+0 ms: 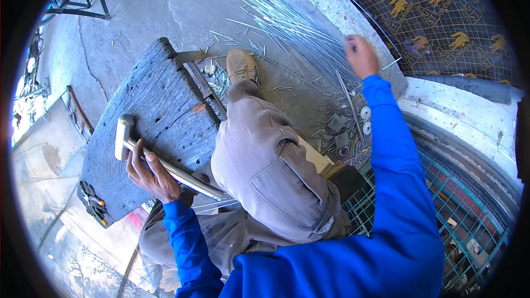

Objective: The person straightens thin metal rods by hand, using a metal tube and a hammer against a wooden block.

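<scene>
My left hand is closed around the metal handle of a hammer, near its head. The hammer lies over a dark, weathered wooden block, its pale head pointing left. My right hand is out to the right, fingers curled and slightly blurred, beside the ends of a long bundle of thin metal rods. Whatever it grips, if anything, is hidden. Pliers with black and orange handles rest on the block's lower left end.
Short cut rod pieces litter the floor around my shoe. White washers and flat metal plates lie below my right hand. A green wire grid is at lower right, a patterned dark sheet at upper right.
</scene>
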Tool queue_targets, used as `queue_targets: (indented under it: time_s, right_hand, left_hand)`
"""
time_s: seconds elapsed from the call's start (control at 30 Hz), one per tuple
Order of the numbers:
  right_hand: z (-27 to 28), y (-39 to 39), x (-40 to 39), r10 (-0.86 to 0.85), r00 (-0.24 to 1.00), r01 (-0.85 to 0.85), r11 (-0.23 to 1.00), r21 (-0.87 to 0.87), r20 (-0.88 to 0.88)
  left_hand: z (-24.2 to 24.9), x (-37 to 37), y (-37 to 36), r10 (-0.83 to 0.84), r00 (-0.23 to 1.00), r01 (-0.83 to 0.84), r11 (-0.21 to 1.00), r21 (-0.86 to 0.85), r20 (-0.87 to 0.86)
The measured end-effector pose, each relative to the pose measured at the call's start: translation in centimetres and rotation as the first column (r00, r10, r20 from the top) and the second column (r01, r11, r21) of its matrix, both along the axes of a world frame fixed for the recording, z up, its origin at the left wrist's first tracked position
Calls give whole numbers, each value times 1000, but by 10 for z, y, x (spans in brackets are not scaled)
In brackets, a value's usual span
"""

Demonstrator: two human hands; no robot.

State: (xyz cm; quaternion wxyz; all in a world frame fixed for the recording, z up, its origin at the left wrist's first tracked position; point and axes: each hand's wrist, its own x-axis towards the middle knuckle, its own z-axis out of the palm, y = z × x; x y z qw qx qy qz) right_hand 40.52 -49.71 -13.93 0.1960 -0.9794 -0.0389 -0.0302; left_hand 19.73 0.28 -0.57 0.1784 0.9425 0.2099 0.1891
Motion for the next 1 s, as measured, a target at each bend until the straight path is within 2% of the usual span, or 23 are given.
queue_targets:
  time_s: [0.03, 0.1, 0.17, 0.2, 0.27, 0.3, 0.37, 0.4, 0.47, 0.5, 0.57, 0.67, 0.7, 0.77, 0.8, 0.87, 0.9, 0.97, 1.0]
  right_hand:
    - [-23, 16, -8, -34, 983, 52, 994, 95, -180]
    - [-63, 49, -22, 9, 929, 20, 997, 76, -371]
    - [-109, 73, -33, 13, 855, 7, 999, 37, -518]
    - [-127, 84, -39, 21, 852, 1, 999, 42, -523]
    - [-149, 108, -52, 24, 914, -21, 1000, 11, -404]
    - [-154, 118, -51, 36, 912, -31, 999, 19, -409]
    - [-161, 132, -50, -100, 883, 57, 993, -106, -458]
    - [-167, 132, -48, -92, 882, 49, 993, -104, -463]
    - [-177, 128, -47, 58, 926, -121, 982, -148, -373]
    - [-181, 130, -48, 59, 925, -123, 981, -148, -375]
    - [-188, 128, -41, 61, 839, -226, 943, -245, -541]
    - [-203, 125, -51, 104, 866, -260, 929, -262, -489]
    - [-195, 127, -53, 93, 869, -254, 927, -277, -485]
    - [-166, 133, -53, 100, 863, -161, 984, -81, -495]
    - [-159, 133, -48, 90, 867, -157, 983, -98, -490]
    - [-145, 132, -38, -55, 822, 74, 997, 11, -567]
    - [-134, 129, -32, -59, 825, 78, 997, 9, -562]
    - [-115, 120, -19, 36, 984, 0, 980, 197, -175]
    - [-114, 114, -8, 23, 996, -6, 983, 182, -90]
  left_hand:
    - [1, 1, -1, 0, 1000, 0, 1000, 1, -7]
    - [3, 2, -2, -10, 1000, 10, 1000, -1, -11]
    - [5, 2, -3, -6, 1000, 6, 1000, -16, -24]
    - [5, 3, -4, -10, 1000, 10, 999, -32, -28]
    - [4, 3, -3, -6, 1000, 6, 1000, -19, -28]
    - [4, 3, -3, -9, 1000, 9, 1000, -14, -23]
    - [3, 2, -1, -3, 999, 2, 1000, -20, -45]
    - [2, 1, 0, -2, 999, 0, 1000, -29, -41]
    - [1, 0, 0, -2, 999, 0, 999, -38, -39]
    - [3, 0, -1, 0, 999, -3, 999, -53, -45]
    - [3, 1, -1, 1, 999, -4, 997, -83, -34]
    - [1, -2, 2, -12, 999, 8, 998, -70, -50]
    - [-1, -3, 2, 7, 999, -10, 999, -53, -52]
    - [2, -1, 1, -8, 998, 8, 1000, -15, -55]
    - [1, -1, 2, -12, 999, 11, 1000, -17, -48]
    - [1, -1, 0, 4, 998, -6, 999, -36, -55]
    - [1, -1, 0, 11, 998, -13, 999, -37, -57]
    - [2, 0, 1, 4, 998, -5, 1000, -18, -55]
    - [2, 0, 1, 0, 998, 0, 1000, -1, -59]
